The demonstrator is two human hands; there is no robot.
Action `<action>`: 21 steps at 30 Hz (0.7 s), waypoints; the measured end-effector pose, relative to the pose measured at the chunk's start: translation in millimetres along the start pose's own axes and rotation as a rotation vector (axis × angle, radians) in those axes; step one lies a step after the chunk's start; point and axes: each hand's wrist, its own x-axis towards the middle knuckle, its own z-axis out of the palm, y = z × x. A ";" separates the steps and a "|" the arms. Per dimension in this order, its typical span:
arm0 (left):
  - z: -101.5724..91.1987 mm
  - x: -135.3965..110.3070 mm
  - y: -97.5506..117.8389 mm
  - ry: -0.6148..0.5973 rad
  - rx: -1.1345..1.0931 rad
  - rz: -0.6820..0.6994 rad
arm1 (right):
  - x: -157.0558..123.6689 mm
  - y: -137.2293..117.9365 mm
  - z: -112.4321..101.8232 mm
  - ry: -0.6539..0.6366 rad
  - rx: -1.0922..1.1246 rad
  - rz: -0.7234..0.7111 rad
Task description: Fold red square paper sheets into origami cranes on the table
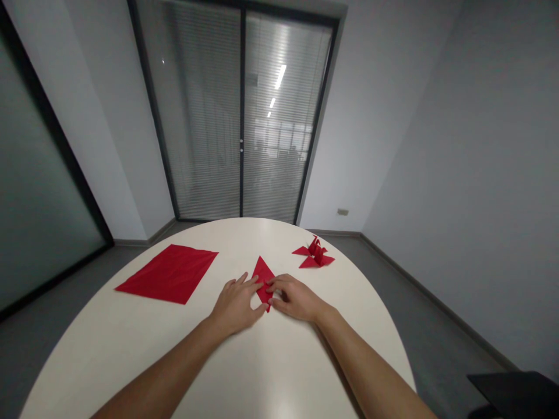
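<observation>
A small piece of folded red paper (262, 272) lies on the white table between my hands, with its pointed end facing away from me. My left hand (238, 302) rests on its left side, fingers spread, fingertips on the paper and thumb near its lower tip. On the right edge, the bent fingers and thumb of my right hand (294, 297) pinch the paper. Fingers hide part of its folds. Beyond my right hand stand two red origami cranes (318, 259), close together.
A flat, lightly creased red sheet (170, 273) lies on the left of the round white table (271, 361). Past the far edge is a glass door with blinds (209, 116). A black object (519, 390), partly cut off, sits at the lower right.
</observation>
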 end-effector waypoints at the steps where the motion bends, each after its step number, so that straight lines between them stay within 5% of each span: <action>1: 0.3 0.0 -0.9 -0.010 -0.008 0.002 | 0.0 -0.3 -0.5 0.000 -0.001 -0.002; 12: -14.3 -3.0 -9.9 -0.208 -0.081 0.159 | 1.4 -7.9 -0.5 -0.011 -0.071 0.046; 21: 0.8 -2.0 -17.5 -0.136 -0.053 0.166 | -3.5 0.7 -1.7 -0.017 -0.018 -0.030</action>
